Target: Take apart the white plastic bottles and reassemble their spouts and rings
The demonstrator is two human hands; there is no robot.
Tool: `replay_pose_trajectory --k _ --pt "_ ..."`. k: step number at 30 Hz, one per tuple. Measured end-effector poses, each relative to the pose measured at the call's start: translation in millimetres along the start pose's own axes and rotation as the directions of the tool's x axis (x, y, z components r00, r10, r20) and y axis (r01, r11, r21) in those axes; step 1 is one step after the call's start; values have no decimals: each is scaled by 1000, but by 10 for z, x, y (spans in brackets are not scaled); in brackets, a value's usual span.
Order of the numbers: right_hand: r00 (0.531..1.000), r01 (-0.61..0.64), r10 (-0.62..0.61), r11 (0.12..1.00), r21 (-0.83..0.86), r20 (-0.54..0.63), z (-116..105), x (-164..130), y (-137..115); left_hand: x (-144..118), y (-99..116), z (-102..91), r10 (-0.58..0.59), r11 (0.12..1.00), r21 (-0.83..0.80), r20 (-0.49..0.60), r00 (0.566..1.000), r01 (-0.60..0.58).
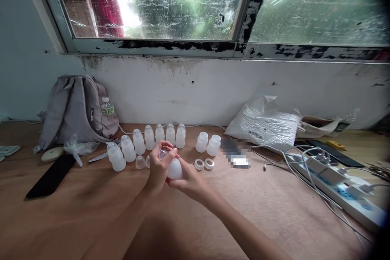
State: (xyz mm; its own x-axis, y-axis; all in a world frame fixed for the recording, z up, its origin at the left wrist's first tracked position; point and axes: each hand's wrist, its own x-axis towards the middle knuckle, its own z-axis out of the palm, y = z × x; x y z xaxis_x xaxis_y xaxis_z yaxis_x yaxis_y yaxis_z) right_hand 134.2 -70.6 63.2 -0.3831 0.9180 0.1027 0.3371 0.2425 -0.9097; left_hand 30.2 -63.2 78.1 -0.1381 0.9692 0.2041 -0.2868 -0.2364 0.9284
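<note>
bottle (pixel 174 169) in both hands, clear cap (pixel 163 153) at its top

held over the desk (pixel 243 211), it sits in a double grip: left hand (pixel 158 167) closed around the cap end, right hand (pixel 191 180) around the body. the step in hand looks like seating the cap; the next move probably calls for a steady lower hold and even pressure. the bottle looks frosted white, round-based, tilted toward eleven o'clock. capped bottles (pixel 139 142) arc from nine to twelve, open bottles (pixel 201 143) stand at two, white rings (pixel 199 161) lie near three.
</note>
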Motion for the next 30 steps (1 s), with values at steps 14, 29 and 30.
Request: replay_pose_trajectory --k 14,29,30 --pt "734 -539 -5 605 586 680 -136 85 21 306 157 -247 -45 912 -409 -29 999 29" --pt "859 -449 67 576 684 507 -59 128 124 321 -7 -210 -54 889 -458 -144 988 -18" --pt "809 -520 65 545 658 585 -75 138 130 316 0 -207 -51 890 -456 -126 991 -12"
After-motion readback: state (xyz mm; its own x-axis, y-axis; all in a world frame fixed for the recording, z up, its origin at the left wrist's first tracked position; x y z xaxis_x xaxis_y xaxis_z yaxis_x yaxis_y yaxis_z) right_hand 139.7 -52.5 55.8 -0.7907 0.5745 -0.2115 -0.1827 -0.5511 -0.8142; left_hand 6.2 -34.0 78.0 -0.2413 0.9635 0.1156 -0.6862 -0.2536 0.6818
